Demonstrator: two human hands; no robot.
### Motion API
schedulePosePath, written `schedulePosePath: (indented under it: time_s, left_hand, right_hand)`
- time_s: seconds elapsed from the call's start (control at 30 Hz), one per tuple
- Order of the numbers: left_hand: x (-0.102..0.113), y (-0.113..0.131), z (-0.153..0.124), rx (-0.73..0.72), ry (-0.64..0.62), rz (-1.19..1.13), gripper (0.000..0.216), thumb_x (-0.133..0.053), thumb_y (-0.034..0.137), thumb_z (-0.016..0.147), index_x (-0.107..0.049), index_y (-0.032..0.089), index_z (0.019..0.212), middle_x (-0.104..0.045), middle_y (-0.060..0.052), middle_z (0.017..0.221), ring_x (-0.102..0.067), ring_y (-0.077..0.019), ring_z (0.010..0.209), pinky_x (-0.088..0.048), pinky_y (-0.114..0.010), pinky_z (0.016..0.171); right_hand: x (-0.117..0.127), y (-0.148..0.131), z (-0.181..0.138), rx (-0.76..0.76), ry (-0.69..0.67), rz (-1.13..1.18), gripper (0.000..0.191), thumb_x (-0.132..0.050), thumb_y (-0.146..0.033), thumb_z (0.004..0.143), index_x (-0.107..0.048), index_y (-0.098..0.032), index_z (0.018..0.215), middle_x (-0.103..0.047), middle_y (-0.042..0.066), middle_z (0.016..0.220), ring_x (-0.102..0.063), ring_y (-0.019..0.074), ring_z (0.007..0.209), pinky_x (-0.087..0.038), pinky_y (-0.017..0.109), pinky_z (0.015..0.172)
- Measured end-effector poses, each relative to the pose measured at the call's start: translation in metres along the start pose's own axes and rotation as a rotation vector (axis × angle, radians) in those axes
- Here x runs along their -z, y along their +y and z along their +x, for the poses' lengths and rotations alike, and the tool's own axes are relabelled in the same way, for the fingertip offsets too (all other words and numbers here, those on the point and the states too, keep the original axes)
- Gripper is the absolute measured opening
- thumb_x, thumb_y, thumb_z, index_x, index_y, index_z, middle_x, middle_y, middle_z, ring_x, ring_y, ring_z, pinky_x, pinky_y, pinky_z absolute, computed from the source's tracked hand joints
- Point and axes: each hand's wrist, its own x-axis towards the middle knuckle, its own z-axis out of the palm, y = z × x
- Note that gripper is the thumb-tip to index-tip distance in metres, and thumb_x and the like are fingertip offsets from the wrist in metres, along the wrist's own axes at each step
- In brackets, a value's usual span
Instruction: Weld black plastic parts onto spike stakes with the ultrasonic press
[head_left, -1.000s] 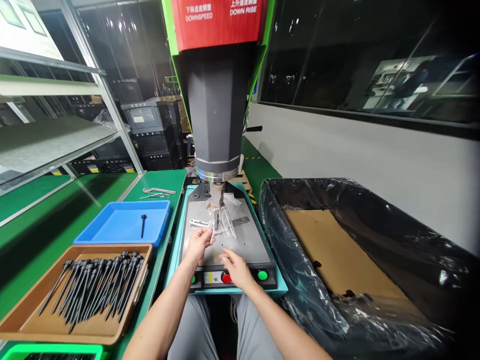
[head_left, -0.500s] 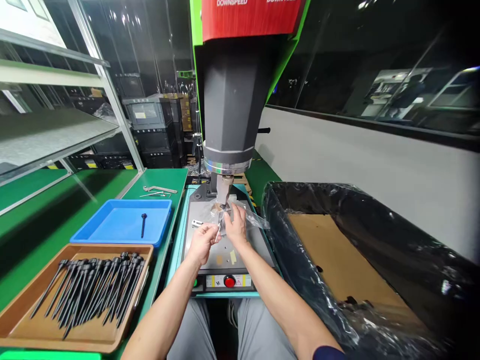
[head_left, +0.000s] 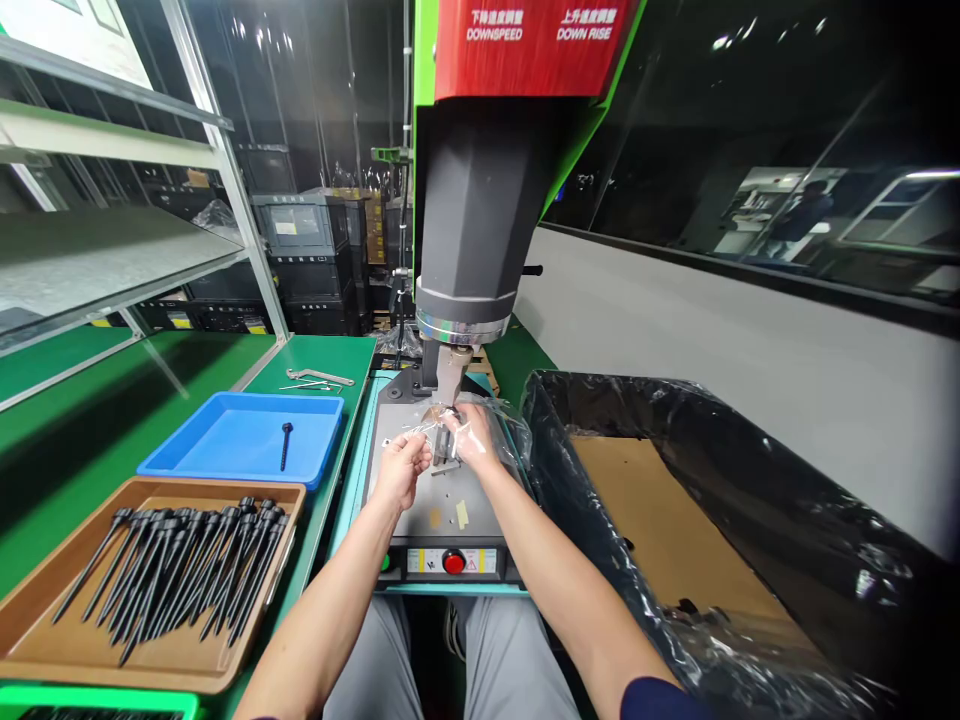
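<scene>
One clear plastic bag (head_left: 510, 420), thin, glossy and crumpled, lies over the grey plate (head_left: 427, 500) under the machine head (head_left: 472, 230), its long axis running roughly left to right, the loose end pointing right. Slim white pieces (head_left: 416, 432), too small to count, show at its left. The left hand (head_left: 401, 472) has its fingertips drawn together beside them, whether on a piece cannot be told; the right hand (head_left: 472, 437) lies amid the film, its grip unclear. One black bolt (head_left: 285, 447) lies in one blue tray (head_left: 232, 430).
</scene>
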Motion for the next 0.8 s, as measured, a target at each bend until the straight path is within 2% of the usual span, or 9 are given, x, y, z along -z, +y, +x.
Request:
schedulePosePath:
  time_s: [0.13, 0.27, 0.33, 0.4, 0.47, 0.57, 0.63, 0.73, 0.8]
  left_hand:
    - [0.009, -0.005, -0.001, -0.015, 0.039, 0.056, 0.041, -0.083, 0.041, 0.057, -0.058, 0.015, 0.077, -0.061, 0.002, 0.063, -0.057, -0.0062, 0.053, -0.043, -0.018, 0.055]
    - [0.025, -0.013, -0.008, -0.017, 0.051, 0.199, 0.038, -0.08, 0.041, 0.059, -0.057, 0.014, 0.073, -0.06, 0.0, 0.063, -0.057, -0.0078, 0.055, -0.043, -0.02, 0.055]
    - [0.036, -0.017, -0.012, 0.003, 0.07, 0.247, 0.036, -0.08, 0.038, 0.06, -0.058, 0.013, 0.071, -0.06, -0.001, 0.063, -0.056, -0.0086, 0.054, -0.042, -0.021, 0.055]
    - [0.047, -0.021, -0.019, 0.007, 0.114, 0.293, 0.032, -0.079, 0.034, 0.061, -0.06, 0.012, 0.076, -0.062, -0.002, 0.067, -0.057, -0.0096, 0.056, -0.044, -0.023, 0.058]
    - [0.058, -0.023, -0.03, -0.025, 0.192, 0.331, 0.033, -0.077, 0.029, 0.063, -0.063, 0.013, 0.087, -0.064, -0.002, 0.075, -0.06, -0.0107, 0.064, -0.046, -0.025, 0.065]
    - [0.067, -0.024, -0.059, -0.212, 0.226, 0.458, 0.034, -0.074, 0.027, 0.068, -0.064, 0.015, 0.099, -0.067, -0.005, 0.09, -0.063, -0.0139, 0.082, -0.048, -0.028, 0.08]
    - [0.066, -0.023, -0.083, -0.303, 0.072, 0.567, 0.031, -0.072, 0.029, 0.073, -0.065, 0.015, 0.099, -0.068, -0.008, 0.098, -0.064, -0.017, 0.089, -0.049, -0.03, 0.083]
    - [0.058, -0.023, -0.113, -0.342, -0.226, 0.684, 0.027, -0.068, 0.032, 0.078, -0.067, 0.017, 0.101, -0.068, -0.009, 0.105, -0.065, -0.019, 0.092, -0.051, -0.032, 0.082]
    - [0.052, -0.023, -0.124, -0.431, -0.299, 0.768, 0.02, -0.066, 0.031, 0.081, -0.068, 0.019, 0.097, -0.068, -0.008, 0.102, -0.064, -0.0183, 0.092, -0.05, -0.031, 0.083]
  right_hand:
    - [0.009, -0.001, -0.049, -0.133, -0.075, 0.169, 0.027, -0.064, -0.043, 0.073, -0.059, -0.019, 0.087, -0.064, 0.006, 0.086, -0.06, 0.022, 0.08, -0.047, 0.036, 0.077]
    - [0.015, -0.005, -0.12, -0.404, -0.462, 0.467, 0.031, -0.071, -0.042, 0.069, -0.055, -0.019, 0.083, -0.057, -0.003, 0.062, -0.05, 0.0135, 0.052, -0.041, 0.026, 0.051]
    - [0.021, -0.013, -0.148, -0.425, -0.595, 0.56, 0.03, -0.074, -0.038, 0.067, -0.056, -0.019, 0.083, -0.058, -0.004, 0.062, -0.05, 0.0123, 0.051, -0.04, 0.024, 0.048]
    - [0.031, -0.025, -0.165, -0.331, -0.562, 0.616, 0.029, -0.075, -0.033, 0.068, -0.058, -0.019, 0.086, -0.064, -0.001, 0.072, -0.057, 0.014, 0.061, -0.045, 0.026, 0.056]
    - [0.04, -0.036, -0.17, -0.2, -0.445, 0.606, 0.028, -0.076, -0.03, 0.07, -0.061, -0.02, 0.091, -0.067, 0.002, 0.083, -0.062, 0.016, 0.072, -0.05, 0.029, 0.066]
    - [0.051, -0.046, -0.171, -0.046, -0.319, 0.534, 0.029, -0.078, -0.031, 0.073, -0.064, -0.022, 0.096, -0.069, 0.003, 0.09, -0.065, 0.0178, 0.079, -0.052, 0.032, 0.076]
    - [0.055, -0.05, -0.171, 0.008, -0.281, 0.512, 0.031, -0.079, -0.032, 0.074, -0.064, -0.023, 0.099, -0.07, 0.004, 0.093, -0.066, 0.0191, 0.083, -0.052, 0.034, 0.081]
    - [0.056, -0.055, -0.175, 0.026, -0.236, 0.526, 0.031, -0.079, -0.034, 0.074, -0.063, -0.023, 0.098, -0.07, 0.005, 0.095, -0.067, 0.0203, 0.087, -0.053, 0.035, 0.084]
    - [0.055, -0.058, -0.178, 0.012, -0.219, 0.559, 0.03, -0.078, -0.035, 0.074, -0.063, -0.023, 0.096, -0.07, 0.005, 0.094, -0.067, 0.0206, 0.086, -0.054, 0.035, 0.083]
